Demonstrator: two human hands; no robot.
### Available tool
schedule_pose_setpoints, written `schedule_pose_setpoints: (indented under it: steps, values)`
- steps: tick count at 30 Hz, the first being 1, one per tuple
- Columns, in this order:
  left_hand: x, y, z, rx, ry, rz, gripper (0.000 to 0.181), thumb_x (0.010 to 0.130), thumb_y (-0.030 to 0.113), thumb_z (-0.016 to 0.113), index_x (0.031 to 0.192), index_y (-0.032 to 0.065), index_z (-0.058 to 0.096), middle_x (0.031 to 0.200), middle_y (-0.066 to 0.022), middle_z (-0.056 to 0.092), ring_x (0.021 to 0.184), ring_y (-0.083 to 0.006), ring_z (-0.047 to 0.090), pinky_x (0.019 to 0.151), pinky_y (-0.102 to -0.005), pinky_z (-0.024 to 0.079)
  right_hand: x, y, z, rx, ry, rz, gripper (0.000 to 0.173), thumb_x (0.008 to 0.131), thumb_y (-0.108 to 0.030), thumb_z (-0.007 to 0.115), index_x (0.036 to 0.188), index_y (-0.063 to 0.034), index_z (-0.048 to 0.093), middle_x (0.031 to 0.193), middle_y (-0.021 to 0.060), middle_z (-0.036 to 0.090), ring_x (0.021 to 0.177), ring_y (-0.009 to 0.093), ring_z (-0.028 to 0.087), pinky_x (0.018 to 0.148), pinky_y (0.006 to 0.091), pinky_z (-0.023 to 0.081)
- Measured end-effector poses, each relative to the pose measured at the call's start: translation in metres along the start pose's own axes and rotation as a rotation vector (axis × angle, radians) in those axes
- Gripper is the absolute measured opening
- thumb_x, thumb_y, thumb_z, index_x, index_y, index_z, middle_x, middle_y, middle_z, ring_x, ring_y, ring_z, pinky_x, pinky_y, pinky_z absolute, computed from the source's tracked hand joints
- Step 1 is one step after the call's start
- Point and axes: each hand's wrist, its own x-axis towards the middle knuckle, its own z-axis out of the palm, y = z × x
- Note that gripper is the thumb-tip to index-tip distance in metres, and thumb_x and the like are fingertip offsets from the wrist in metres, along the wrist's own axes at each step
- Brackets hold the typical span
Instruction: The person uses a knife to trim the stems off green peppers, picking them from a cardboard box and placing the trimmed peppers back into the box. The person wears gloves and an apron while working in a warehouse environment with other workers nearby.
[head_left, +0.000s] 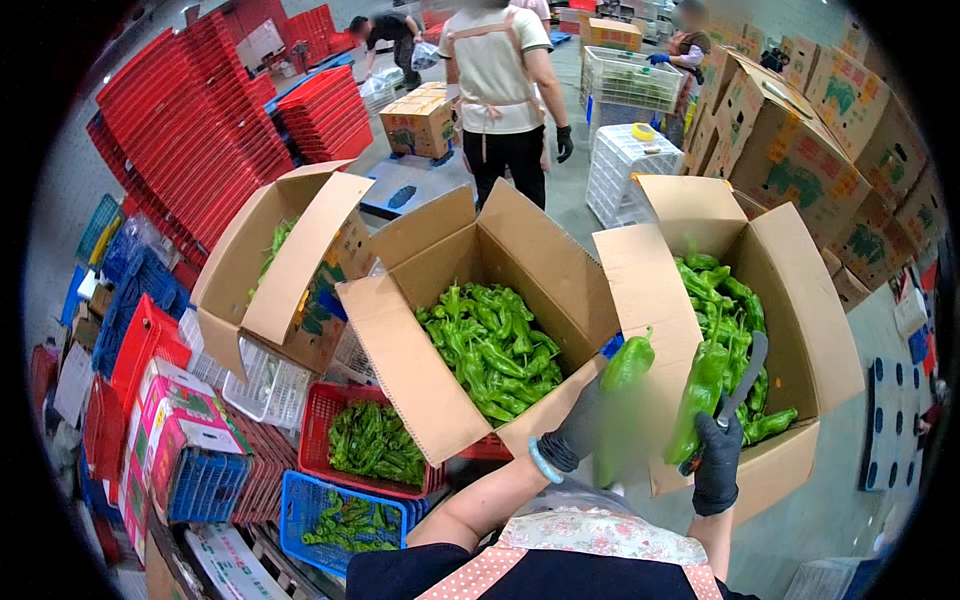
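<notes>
My left hand (577, 431), in a black glove, is closed around green peppers (630, 364); part of them is blurred. In my right hand (718, 450), also gloved in black, are a knife with a curved blade (750, 371) and a long green pepper (699, 390). Both hands are over the near edge of the open cardboard boxes. Beyond my right hand, the right cardboard box (799, 300) holds green peppers. The middle cardboard box (540, 262) contains a heap of green peppers (491, 349).
A third cardboard box (247, 247) with peppers stands at the left. Below it are a red basket (307, 427) and a blue basket (289, 517), both holding peppers. Stacked red crates (180, 127) rise behind. A person (499, 82) stands beyond the boxes; others are farther back.
</notes>
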Motion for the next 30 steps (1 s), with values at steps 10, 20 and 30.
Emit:
schedule_pose_setpoints:
  steps: [10,20,30]
  values:
    - [-0.012,0.028,0.024,-0.078,0.237,0.109,0.048,0.075,-0.002,0.06,0.117,0.0052,0.039,0.105,-0.0048,0.049,0.094,-0.0142,0.05,0.08,-0.0279,0.044,0.023,0.006,-0.016,0.075,-0.14,0.048,0.037,0.078,-0.011,0.058,0.113,0.0007,0.053,0.091,0.0029,0.06,0.076,0.01,0.056,0.068,0.0222,0.044]
    - [0.008,-0.026,0.049,-0.132,0.249,0.056,0.04,0.082,0.034,0.051,0.107,0.003,0.049,0.087,-0.0067,0.054,0.077,-0.0176,0.053,0.068,-0.0309,0.046,0.024,0.002,-0.065,0.177,-0.231,0.08,0.036,0.078,-0.008,0.062,0.111,0.004,0.054,0.095,0.0054,0.061,0.082,0.011,0.057,0.074,0.0249,0.046]
    - [0.033,-0.059,0.125,-0.398,0.176,-0.129,0.057,0.081,0.047,0.046,0.111,-0.0008,0.052,0.104,-0.0151,0.058,0.098,-0.026,0.055,0.092,-0.0384,0.04,0.025,0.011,-0.136,0.285,-0.264,0.109,0.04,0.082,-0.015,0.06,0.117,0.0024,0.05,0.101,0.0054,0.059,0.089,0.01,0.055,0.079,0.0261,0.044]
